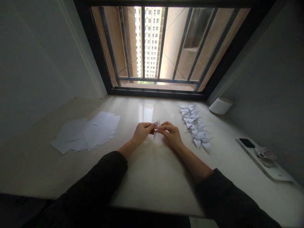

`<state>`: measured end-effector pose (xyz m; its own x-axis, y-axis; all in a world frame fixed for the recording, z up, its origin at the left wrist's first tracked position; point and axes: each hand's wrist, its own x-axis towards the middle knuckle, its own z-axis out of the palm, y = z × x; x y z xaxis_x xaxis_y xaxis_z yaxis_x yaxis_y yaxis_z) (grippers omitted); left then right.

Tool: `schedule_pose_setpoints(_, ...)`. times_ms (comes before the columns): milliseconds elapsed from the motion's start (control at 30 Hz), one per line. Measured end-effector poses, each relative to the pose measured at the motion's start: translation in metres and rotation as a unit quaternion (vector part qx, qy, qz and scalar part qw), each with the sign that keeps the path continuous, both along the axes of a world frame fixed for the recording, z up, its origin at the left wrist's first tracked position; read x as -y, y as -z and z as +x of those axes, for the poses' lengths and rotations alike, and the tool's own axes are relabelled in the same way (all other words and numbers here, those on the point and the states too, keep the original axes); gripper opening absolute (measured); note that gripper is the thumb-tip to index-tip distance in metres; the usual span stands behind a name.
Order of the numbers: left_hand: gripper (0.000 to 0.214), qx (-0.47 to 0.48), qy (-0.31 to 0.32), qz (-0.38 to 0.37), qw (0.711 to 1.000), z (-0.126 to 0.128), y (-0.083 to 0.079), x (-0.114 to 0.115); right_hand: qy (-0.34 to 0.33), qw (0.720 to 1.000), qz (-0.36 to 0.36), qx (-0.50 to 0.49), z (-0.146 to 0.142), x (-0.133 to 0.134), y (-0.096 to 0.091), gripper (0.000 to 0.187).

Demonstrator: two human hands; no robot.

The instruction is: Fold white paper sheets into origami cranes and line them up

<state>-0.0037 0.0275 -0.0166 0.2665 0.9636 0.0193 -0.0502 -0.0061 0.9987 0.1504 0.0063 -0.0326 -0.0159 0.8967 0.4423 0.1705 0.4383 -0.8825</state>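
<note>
Between my hands, above the middle of the pale sill, is a small folded piece of white paper [155,136] with narrow pointed ends. My left hand [143,131] pinches it from the left, thumb on top. From the right, my right hand [171,133] grips it between thumb and fingertips. Much of the paper is hidden behind the fingers. Right of my hands, several finished white paper cranes [193,123] sit close together in rows. Loose white paper sheets [97,129] lie overlapping in a spread pile to the left.
A white roll or cup-like object [220,106] lies by the right wall. Nearer, a phone [263,160] with a round grip on its back rests along the right side. A barred window with a dark frame [154,92] closes off the far edge.
</note>
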Motion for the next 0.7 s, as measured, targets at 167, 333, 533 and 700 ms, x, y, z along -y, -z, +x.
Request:
schedule_pose_setpoints(167,0.044,0.028,0.004,-0.034,0.999,0.0019,0.0027,-0.0008,-0.004,1.0,-0.01,-0.004,-0.0016,0.0003,-0.0019,0.013)
schedule_pose_setpoints(333,0.041,0.041,-0.005,-0.046,0.998,0.0011,0.0031,-0.0012,0.01,0.999,0.026,0.032,-0.0029,0.0021,-0.004,0.015)
schedule_pose_setpoints(533,0.038,0.02,-0.014,-0.036,0.999,0.0018,0.0005,0.0017,0.004,0.997,0.045,0.062,0.0011,0.002,-0.0033,0.016)
schedule_pose_setpoints(700,0.039,0.031,-0.005,-0.025,0.999,0.0028,0.0018,0.0021,0.02,0.997,0.047,0.051,-0.0005,0.0015,-0.0022,0.015)
